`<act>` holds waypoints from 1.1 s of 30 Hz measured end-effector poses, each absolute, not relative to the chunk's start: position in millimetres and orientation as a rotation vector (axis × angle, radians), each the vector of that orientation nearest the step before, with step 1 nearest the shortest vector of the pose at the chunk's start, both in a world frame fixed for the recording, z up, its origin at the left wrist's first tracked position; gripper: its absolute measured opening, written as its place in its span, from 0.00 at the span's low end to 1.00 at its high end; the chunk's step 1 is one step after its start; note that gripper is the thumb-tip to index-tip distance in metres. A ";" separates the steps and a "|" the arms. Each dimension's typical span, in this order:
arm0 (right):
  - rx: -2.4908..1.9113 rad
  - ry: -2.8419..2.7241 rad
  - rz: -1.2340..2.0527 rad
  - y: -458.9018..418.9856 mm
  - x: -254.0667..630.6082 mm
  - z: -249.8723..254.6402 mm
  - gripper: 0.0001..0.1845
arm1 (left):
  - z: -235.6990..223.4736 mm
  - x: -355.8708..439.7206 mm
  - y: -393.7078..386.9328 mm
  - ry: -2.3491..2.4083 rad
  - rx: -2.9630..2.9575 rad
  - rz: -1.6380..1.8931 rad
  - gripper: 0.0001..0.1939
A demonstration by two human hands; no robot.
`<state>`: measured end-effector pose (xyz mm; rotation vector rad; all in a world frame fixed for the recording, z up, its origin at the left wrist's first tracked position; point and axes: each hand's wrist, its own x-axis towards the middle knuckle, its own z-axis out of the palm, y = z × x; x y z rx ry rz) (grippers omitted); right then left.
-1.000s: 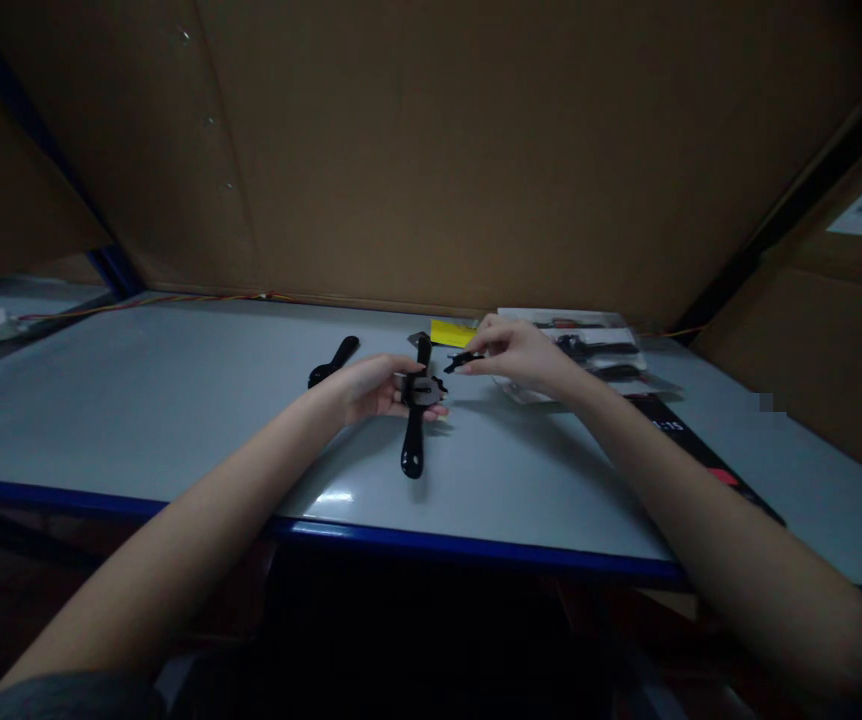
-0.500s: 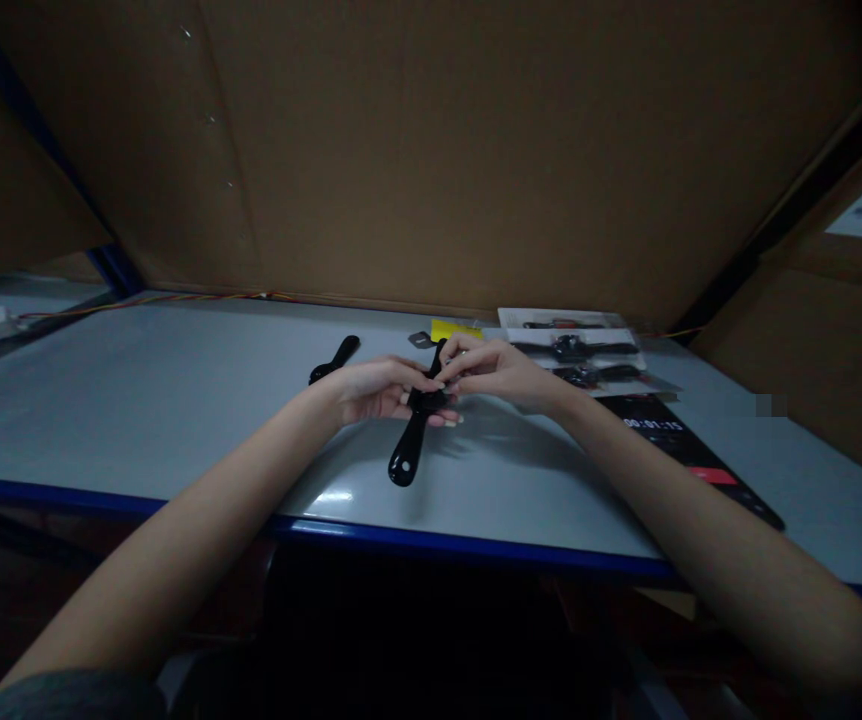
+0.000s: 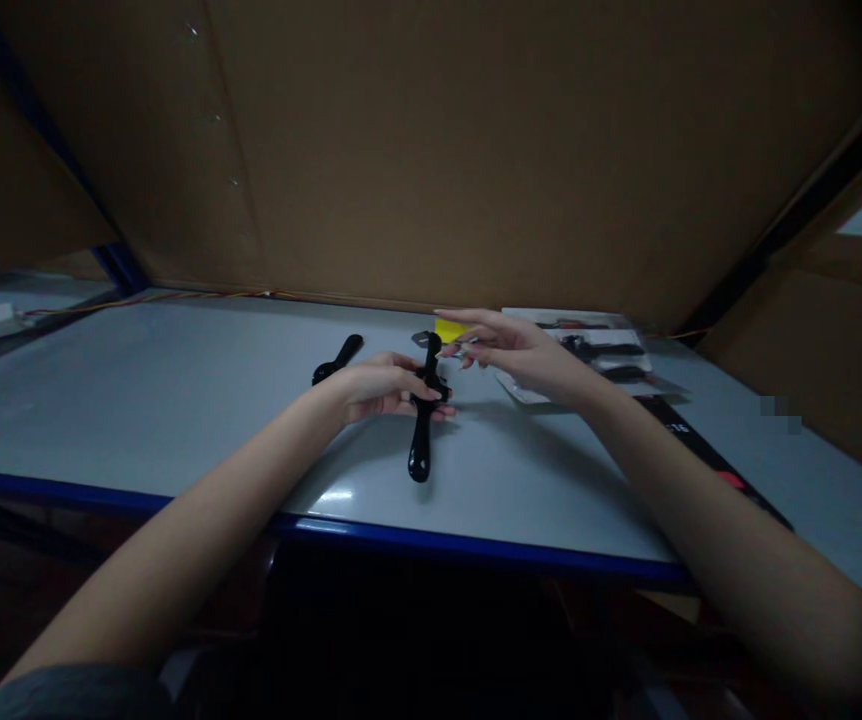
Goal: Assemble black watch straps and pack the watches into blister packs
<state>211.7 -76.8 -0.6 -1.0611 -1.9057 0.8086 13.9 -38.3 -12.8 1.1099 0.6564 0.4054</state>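
Near the middle of the grey worktop [image 3: 138, 380], my left hand [image 3: 386, 388] is clenched around a glossy black watch strap [image 3: 420, 440], fingers curled over its dark middle section. The strap's long, rounded end points toward me and sits just above the worktop's blue front edge [image 3: 431, 548], while its other end sticks up past my fingers. My right hand [image 3: 521, 350] is raised just beside it with the fingers stretched out; I cannot tell whether they pinch anything small. A shorter black strap piece [image 3: 337, 360] lies to the left of my left hand. Toward the back edge are a yellow tag [image 3: 450, 330] and a clear plastic tray [image 3: 573, 340] of black straps. A long black card [image 3: 716, 458] runs slantwise toward the right front.
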 end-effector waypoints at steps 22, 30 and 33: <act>-1.243 -2.152 0.303 -77.7 187.8 -17.1 0.10 | -14.9 17.2 -41.6 0.782 1.250 0.458 0.31; -1.251 -2.083 0.426 -82.0 180.8 -16.5 0.05 | -16.9 17.7 -41.9 0.765 1.235 0.466 0.34; -1.213 -2.023 0.550 -80.1 180.0 -20.0 0.06 | -15.5 18.2 -42.3 0.769 1.232 0.453 0.35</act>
